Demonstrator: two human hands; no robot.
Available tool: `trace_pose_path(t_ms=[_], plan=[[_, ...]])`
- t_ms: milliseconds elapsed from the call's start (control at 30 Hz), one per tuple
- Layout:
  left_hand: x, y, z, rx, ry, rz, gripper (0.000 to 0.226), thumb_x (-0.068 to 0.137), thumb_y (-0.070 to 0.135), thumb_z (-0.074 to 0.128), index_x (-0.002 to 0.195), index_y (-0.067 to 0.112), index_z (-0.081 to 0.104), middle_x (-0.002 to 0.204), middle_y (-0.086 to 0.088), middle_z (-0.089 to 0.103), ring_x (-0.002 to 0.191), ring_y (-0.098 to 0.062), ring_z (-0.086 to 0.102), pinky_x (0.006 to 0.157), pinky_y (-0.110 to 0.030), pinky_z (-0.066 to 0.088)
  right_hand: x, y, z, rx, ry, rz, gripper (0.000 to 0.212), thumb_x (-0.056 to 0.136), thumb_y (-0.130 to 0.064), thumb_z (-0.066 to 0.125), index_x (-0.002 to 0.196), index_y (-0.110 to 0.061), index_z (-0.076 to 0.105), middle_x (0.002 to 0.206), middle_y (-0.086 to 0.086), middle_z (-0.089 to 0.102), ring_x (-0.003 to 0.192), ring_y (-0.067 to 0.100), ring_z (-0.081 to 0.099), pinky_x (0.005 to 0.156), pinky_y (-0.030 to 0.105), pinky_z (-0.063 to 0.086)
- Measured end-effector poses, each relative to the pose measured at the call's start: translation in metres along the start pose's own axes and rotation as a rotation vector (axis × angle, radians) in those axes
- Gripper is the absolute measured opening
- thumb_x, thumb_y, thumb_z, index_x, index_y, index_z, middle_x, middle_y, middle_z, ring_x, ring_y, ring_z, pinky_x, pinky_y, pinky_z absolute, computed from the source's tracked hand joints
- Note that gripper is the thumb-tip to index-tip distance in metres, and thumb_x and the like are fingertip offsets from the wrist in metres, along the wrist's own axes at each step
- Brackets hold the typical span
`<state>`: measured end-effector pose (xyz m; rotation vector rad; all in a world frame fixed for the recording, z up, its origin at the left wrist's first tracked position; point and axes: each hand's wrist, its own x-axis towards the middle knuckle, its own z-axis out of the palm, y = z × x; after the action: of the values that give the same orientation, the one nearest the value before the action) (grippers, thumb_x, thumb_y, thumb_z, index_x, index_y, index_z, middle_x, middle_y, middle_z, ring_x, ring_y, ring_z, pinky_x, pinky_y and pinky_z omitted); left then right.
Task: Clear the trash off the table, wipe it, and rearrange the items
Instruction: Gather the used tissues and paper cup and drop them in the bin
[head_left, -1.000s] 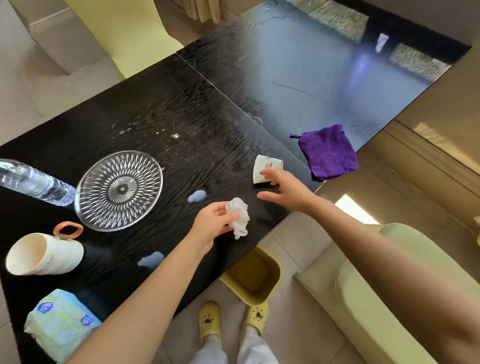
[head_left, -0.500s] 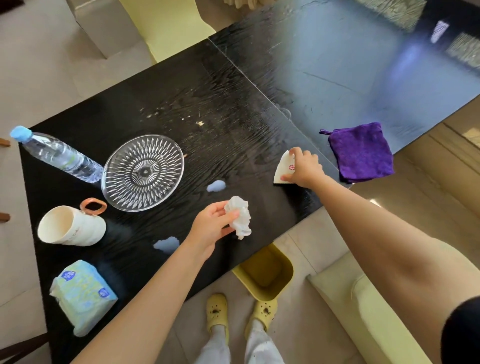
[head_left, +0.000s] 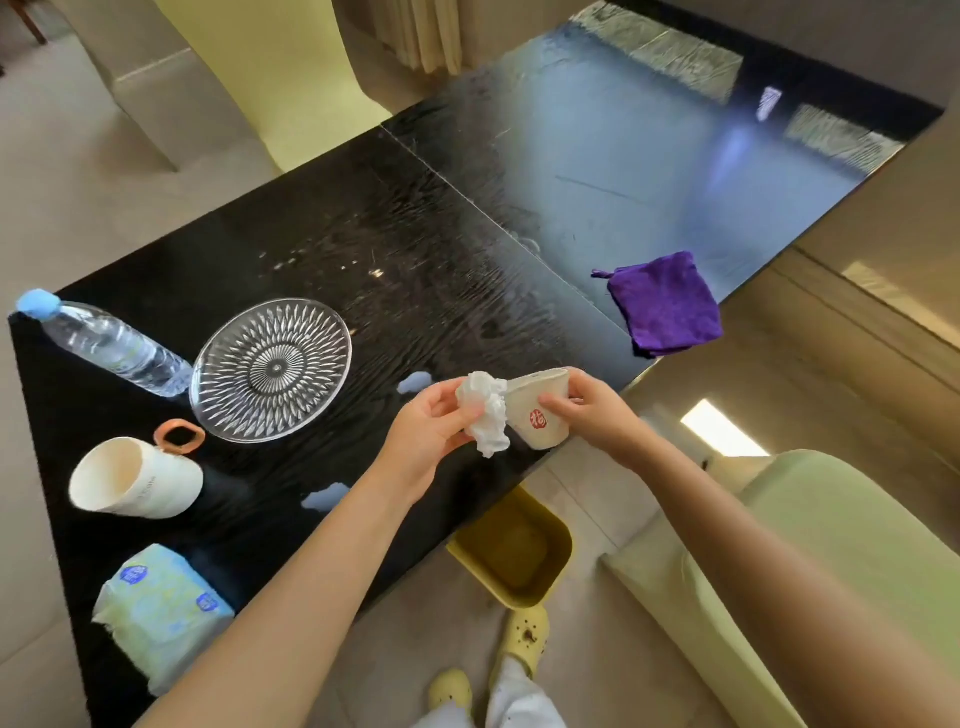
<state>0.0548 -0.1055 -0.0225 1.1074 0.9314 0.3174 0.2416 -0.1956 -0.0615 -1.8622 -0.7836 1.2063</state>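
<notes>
My left hand (head_left: 426, 428) grips a crumpled white tissue (head_left: 485, 415) just above the near edge of the black table (head_left: 415, 249). My right hand (head_left: 589, 413) holds a crushed white paper cup (head_left: 537, 413) with a red mark, its mouth turned toward the tissue; the two touch. A yellow trash bin (head_left: 514, 551) stands on the floor below, partly under the table edge. A purple cloth (head_left: 665, 304) lies at the table's right edge. Two pale blue smears (head_left: 414, 382) (head_left: 324, 497) sit on the tabletop near my left arm.
On the left stand a clear glass plate (head_left: 270, 369), a water bottle (head_left: 104, 343) lying down, a tipped white mug (head_left: 135, 483) with an orange handle, and a tissue pack (head_left: 158, 616). A pale green chair (head_left: 810, 561) is at my right. My yellow shoes (head_left: 524, 636) are below.
My right hand closed on the paper cup, lifted it off the table and brought it left and toward me until it met the tissue in my left hand.
</notes>
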Motion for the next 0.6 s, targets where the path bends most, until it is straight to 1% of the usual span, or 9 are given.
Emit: trace_pose_path(t_ms=[67, 133, 233, 333, 433, 533, 600], plan=[[-0.010, 0.009, -0.006, 0.003, 0.014, 0.066, 0.023, 0.088, 0.014, 0.062, 0.110, 0.021, 0.063, 0.110, -0.001, 0.070, 0.102, -0.015, 0.068, 0.083, -0.028, 0.057, -0.019, -0.002, 0.005, 0.018, -0.042, -0.015, 0.026, 0.092, -0.025, 0.058, 0.117, -0.024, 0.050, 0.119, 0.003, 0.063, 0.109, 0.019, 0.063, 0.092, 0.042, 0.055], [-0.019, 0.014, -0.012, 0.060, 0.029, 0.130, 0.024, 0.086, 0.015, 0.064, 0.108, 0.026, 0.063, 0.112, -0.002, 0.068, 0.105, -0.015, 0.066, 0.086, -0.029, 0.056, -0.037, -0.005, 0.014, -0.004, -0.078, -0.051, 0.029, 0.091, -0.026, 0.059, 0.119, -0.022, 0.051, 0.120, 0.004, 0.063, 0.110, 0.019, 0.063, 0.093, 0.042, 0.055], [-0.033, 0.015, -0.020, 0.259, -0.006, 0.172, 0.034, 0.085, 0.018, 0.067, 0.117, 0.027, 0.061, 0.118, 0.001, 0.066, 0.114, -0.013, 0.060, 0.096, -0.035, 0.051, -0.062, -0.012, 0.030, -0.028, -0.077, -0.104, 0.034, 0.090, -0.027, 0.060, 0.122, -0.018, 0.054, 0.119, 0.002, 0.064, 0.110, 0.017, 0.064, 0.091, 0.038, 0.056], [-0.051, 0.011, -0.027, 0.428, -0.089, 0.178, 0.041, 0.086, 0.023, 0.065, 0.126, 0.026, 0.058, 0.121, 0.006, 0.064, 0.118, -0.012, 0.057, 0.100, -0.039, 0.049, -0.081, -0.018, 0.045, -0.024, -0.063, -0.136, 0.038, 0.089, -0.030, 0.061, 0.125, -0.017, 0.054, 0.118, 0.002, 0.064, 0.108, 0.017, 0.064, 0.091, 0.040, 0.056], [-0.072, 0.009, -0.036, 0.430, -0.125, 0.179, 0.042, 0.087, 0.026, 0.065, 0.128, 0.025, 0.057, 0.119, 0.012, 0.063, 0.117, -0.012, 0.057, 0.101, -0.042, 0.048, -0.100, -0.021, 0.059, -0.030, -0.053, -0.141, 0.037, 0.089, -0.029, 0.061, 0.124, -0.017, 0.055, 0.116, 0.003, 0.065, 0.106, 0.017, 0.065, 0.090, 0.039, 0.056], [-0.090, 0.004, -0.045, 0.449, -0.156, 0.200, 0.042, 0.087, 0.026, 0.064, 0.128, 0.027, 0.057, 0.121, 0.005, 0.065, 0.116, -0.013, 0.059, 0.100, -0.042, 0.049, -0.118, -0.021, 0.071, -0.017, -0.028, -0.149, 0.035, 0.091, -0.031, 0.058, 0.122, -0.016, 0.057, 0.114, 0.003, 0.066, 0.105, 0.018, 0.065, 0.089, 0.039, 0.057], [-0.103, 0.001, -0.047, 0.450, -0.181, 0.217, 0.043, 0.086, 0.029, 0.064, 0.129, 0.029, 0.056, 0.122, 0.004, 0.064, 0.116, -0.014, 0.059, 0.098, -0.041, 0.050, -0.129, -0.021, 0.080, 0.020, 0.003, -0.138, 0.034, 0.093, -0.033, 0.054, 0.121, -0.015, 0.057, 0.113, 0.003, 0.065, 0.104, 0.018, 0.065, 0.090, 0.038, 0.056]])
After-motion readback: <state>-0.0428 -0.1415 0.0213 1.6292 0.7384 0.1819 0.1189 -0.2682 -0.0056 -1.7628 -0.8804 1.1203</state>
